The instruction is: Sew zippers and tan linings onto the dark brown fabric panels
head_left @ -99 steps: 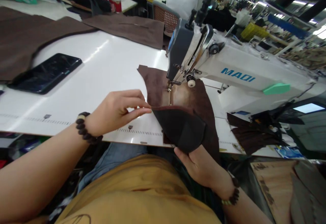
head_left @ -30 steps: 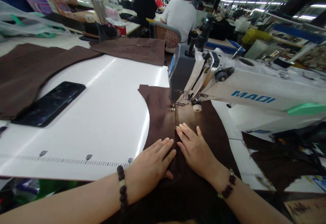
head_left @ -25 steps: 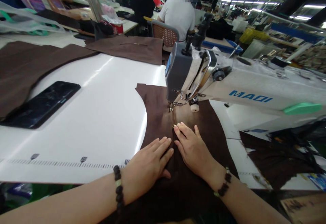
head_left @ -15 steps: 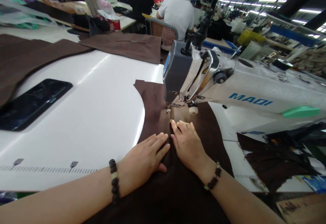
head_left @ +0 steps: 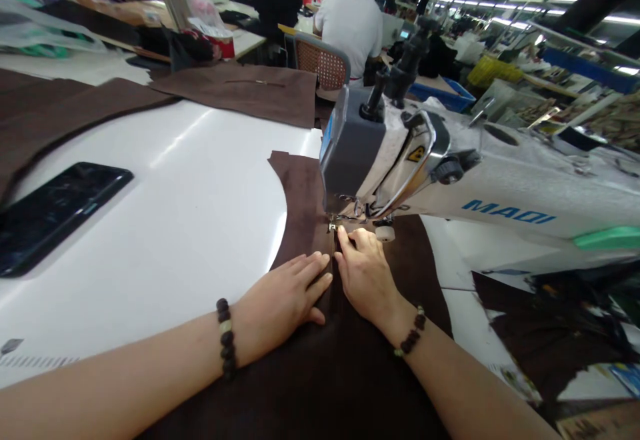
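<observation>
The left hand [head_left: 280, 292] lies flat and open on the brown suede panel [head_left: 413, 273], while the right hand [head_left: 365, 272] curls its fingertips onto the panel's centre seam [head_left: 336, 253] just below the presser foot [head_left: 333, 227] of the sewing machine [head_left: 500, 193], whether pinching it hard to tell.

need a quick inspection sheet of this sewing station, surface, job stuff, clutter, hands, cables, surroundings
surface: white sewing table, printed ruler along its near edge
job's things: brown suede panel under the presser foot of the MAQI sewing machine
clutter: black smartphone, brown leather piece, dark scraps
hands: left hand flat on the panel, right hand pressing it near the presser foot
cables: nothing seen
surroundings: co-worker seated on a cane-backed chair, yellow crate
</observation>
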`<state>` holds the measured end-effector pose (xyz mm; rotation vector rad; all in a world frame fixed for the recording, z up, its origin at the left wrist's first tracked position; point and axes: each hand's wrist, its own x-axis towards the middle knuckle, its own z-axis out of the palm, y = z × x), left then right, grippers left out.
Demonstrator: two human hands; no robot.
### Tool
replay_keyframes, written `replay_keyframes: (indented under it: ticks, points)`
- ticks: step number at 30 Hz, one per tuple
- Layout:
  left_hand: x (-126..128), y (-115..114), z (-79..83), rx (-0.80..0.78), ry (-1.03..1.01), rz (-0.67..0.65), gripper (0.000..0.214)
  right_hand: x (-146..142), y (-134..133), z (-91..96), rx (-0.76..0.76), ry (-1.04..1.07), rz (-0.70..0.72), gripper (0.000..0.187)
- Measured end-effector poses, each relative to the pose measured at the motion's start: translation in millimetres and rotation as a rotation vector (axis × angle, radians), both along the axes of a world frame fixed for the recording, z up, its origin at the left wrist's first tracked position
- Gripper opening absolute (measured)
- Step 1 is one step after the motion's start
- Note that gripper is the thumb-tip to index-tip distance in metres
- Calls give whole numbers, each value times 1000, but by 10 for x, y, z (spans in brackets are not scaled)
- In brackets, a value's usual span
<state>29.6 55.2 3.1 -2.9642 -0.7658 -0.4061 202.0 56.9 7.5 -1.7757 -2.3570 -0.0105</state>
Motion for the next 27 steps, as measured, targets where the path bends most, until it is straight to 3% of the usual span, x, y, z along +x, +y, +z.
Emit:
replay_keyframes:
  ticks: [9,13,18,22,27]
  points:
    - [9,197,-22,0,-5,-5,55,82,233,-28,-11,26,56,36]
    - [13,227,-15,-8,-14,-4,55,154,307,5,-37,130,102,31]
    - [-34,155,-36,-33,-42,-19,53,155,-35,64,-63,126,20,44]
    - [-75,-10,-14,-102,-60,-35,46,144,-364,30,-107,27,71,46]
    - [-108,-164,12,-161,-61,-55,41,205,-370,12,-158,1,133,45]
